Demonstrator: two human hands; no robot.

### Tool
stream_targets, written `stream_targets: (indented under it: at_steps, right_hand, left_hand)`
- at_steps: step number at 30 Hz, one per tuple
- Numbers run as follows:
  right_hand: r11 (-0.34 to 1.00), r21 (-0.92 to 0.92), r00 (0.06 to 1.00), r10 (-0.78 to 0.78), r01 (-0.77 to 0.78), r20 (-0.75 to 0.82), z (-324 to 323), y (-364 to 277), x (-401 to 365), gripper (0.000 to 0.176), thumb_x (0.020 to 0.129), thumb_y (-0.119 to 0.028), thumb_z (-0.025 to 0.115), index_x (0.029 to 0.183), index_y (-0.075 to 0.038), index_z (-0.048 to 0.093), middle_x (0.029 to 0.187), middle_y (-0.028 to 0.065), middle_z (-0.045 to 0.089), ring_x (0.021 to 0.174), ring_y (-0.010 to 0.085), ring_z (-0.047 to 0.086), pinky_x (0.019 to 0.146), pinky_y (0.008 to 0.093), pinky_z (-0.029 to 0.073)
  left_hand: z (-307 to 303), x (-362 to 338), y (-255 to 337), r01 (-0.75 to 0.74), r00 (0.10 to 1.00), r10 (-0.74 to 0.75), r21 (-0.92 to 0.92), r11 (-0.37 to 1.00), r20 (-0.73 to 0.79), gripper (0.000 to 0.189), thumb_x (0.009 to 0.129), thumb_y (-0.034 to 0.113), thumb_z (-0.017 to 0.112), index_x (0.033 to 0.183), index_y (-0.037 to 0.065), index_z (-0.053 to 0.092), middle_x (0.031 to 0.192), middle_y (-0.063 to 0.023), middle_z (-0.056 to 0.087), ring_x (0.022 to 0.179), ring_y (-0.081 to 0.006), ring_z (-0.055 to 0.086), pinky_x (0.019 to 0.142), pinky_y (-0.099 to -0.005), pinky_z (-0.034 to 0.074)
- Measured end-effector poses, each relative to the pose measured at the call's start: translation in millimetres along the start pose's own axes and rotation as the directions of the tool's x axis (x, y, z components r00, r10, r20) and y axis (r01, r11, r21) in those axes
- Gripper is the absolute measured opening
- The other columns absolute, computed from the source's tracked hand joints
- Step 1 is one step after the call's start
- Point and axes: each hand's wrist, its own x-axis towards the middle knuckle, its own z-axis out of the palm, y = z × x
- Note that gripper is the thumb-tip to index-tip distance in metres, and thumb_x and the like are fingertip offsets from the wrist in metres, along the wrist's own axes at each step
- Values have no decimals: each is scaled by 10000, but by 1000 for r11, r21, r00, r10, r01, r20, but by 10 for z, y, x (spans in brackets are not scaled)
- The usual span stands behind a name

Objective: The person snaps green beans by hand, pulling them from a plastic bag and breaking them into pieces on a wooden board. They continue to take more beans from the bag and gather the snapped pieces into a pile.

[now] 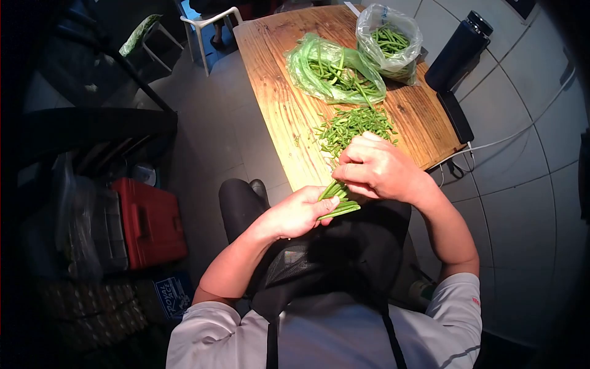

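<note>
My left hand [295, 212] is closed around a small bunch of green beans [344, 208] above my lap, with the thumb lying across them. My right hand [382, 169] is closed over the upper end of the bunch, its fingers pinched there and partly hiding the tips. Just beyond my right hand, a heap of short green bean pieces [353, 128] lies on the wooden table [270, 80]. Behind the heap, a green plastic bag [298, 69] lies open with long beans inside. A clear plastic bag [372, 42] holding more beans stands upright behind it.
A dark bottle [458, 55] stands at the table's right edge by the tiled wall. Near it lies a black device [456, 117] with a white cable [510, 140]. On the floor at left is a red case [150, 224]. A white chair [212, 23] stands at the back.
</note>
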Motion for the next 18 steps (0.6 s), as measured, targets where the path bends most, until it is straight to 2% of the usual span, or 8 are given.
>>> stream_targets:
  at_steps: [3,4,7,9,12,15,16,18]
  right_hand:
    - [979,189,989,95,-74,-109,138,-10,-2,91,761,-58,700,848,-68,675,815,63,610,799,263,609,752,370,481]
    - [912,376,948,251,-164,-194,236,-39,-19,65,799,-23,677,856,-42,703,805,74,631,738,233,619,695,336,491]
    - [741,591,795,549,-320,-258,252,-24,-10,76,842,-24,677,902,-22,725,820,74,645,688,173,609,640,291,484]
    - [842,409,789,502,-352,-354,184,74,-7,124,849,-48,712,968,-15,724,841,73,660,682,139,605,628,273,481]
    - [776,306,713,629,-551,-311,150,130,-31,271,836,-22,711,1105,-24,675,869,113,673,731,213,643,691,338,522]
    - [865,30,794,472,-500,-382,232,293,-134,269,841,-15,705,1107,-23,669,907,143,685,815,293,665,751,378,531]
    - [856,3,784,475,-517,-399,244,289,-153,255,841,-13,701,1094,-18,673,938,161,690,881,347,659,786,412,528]
    - [858,2,775,464,-513,-428,245,288,-173,257,848,-16,700,1104,-17,674,936,159,690,870,319,668,787,385,530]
  left_hand:
    - [1,0,-1,-18,1000,18,-15,1000,1,353,1057,373,488,910,80,620,729,38,547,627,-57,475,574,-221,400]
    - [11,-6,17,-15,1000,15,-17,1000,-4,349,1058,371,489,914,81,620,730,38,547,626,-57,473,572,-219,398]
    - [45,-11,16,-20,999,18,-46,999,-33,334,1061,354,487,934,72,613,746,27,551,615,-55,460,568,-211,392]
    - [32,-4,-26,-62,997,56,-128,990,-46,326,1066,339,480,952,61,605,766,16,554,604,-54,447,565,-205,388]
    - [-10,22,-106,-208,978,190,-300,931,-87,311,1076,304,459,989,34,585,816,-10,554,583,-50,420,554,-204,387]
    - [-29,2,-52,-249,968,216,-348,904,-130,298,1075,302,463,1001,38,580,818,-12,552,579,-53,422,545,-215,395]
    - [-43,16,-73,-269,962,237,-346,899,-133,289,1071,308,470,1022,42,573,823,-17,556,575,-59,430,540,-225,405]
    - [-35,14,-72,-276,960,232,-375,885,-158,289,1069,316,475,1055,43,568,832,-21,560,580,-63,441,545,-225,410]
